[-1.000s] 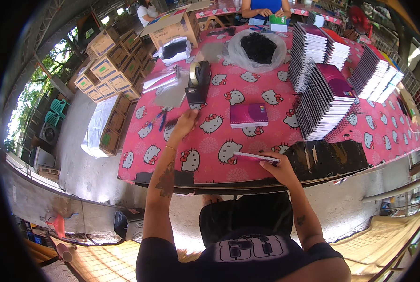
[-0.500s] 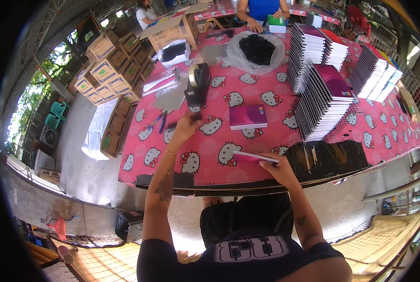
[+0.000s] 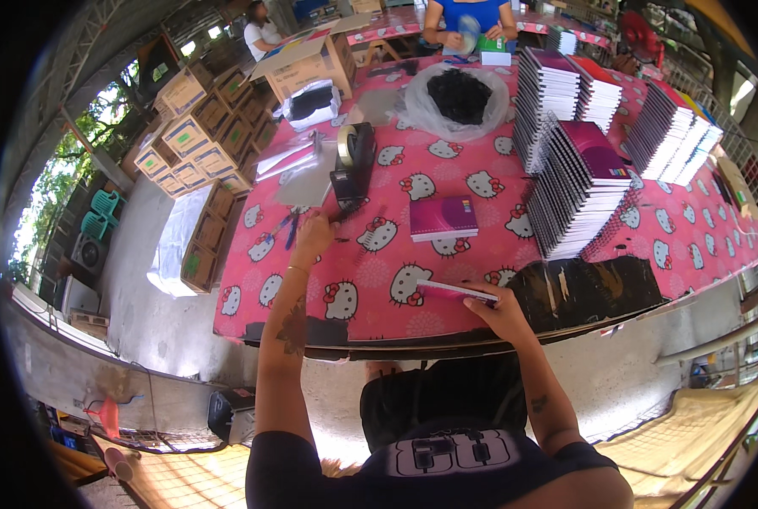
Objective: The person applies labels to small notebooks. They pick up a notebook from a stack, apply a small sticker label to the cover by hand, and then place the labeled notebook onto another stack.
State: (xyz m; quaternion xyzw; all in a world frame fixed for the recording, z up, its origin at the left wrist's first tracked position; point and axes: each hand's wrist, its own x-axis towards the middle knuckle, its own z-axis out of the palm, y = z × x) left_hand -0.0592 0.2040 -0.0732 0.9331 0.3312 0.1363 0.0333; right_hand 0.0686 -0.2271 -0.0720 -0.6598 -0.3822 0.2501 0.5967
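Right hand (image 3: pixel 501 314) gripped the right end of a small purple notebook (image 3: pixel 445 291) at lower centre of frame; judged light, somewhat bendable, that end a sound hold. Left hand (image 3: pixel 315 237), fingers bunched, contents unclear, was left of centre, just below the black tape dispenser (image 3: pixel 358 178), farther left than half a second earlier.

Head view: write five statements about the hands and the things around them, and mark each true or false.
1. The right hand holds a purple-covered notepad. True.
2. The left hand rests on the translucent plastic bag. False: it is close to the near end of the black tape dispenser.
3. A second purple-covered notepad lies on the table. True.
4. The tablecloth is plain blue. False: it is pink with cat faces.
5. Spiral-bound notebooks are stacked right of the dispenser. True.
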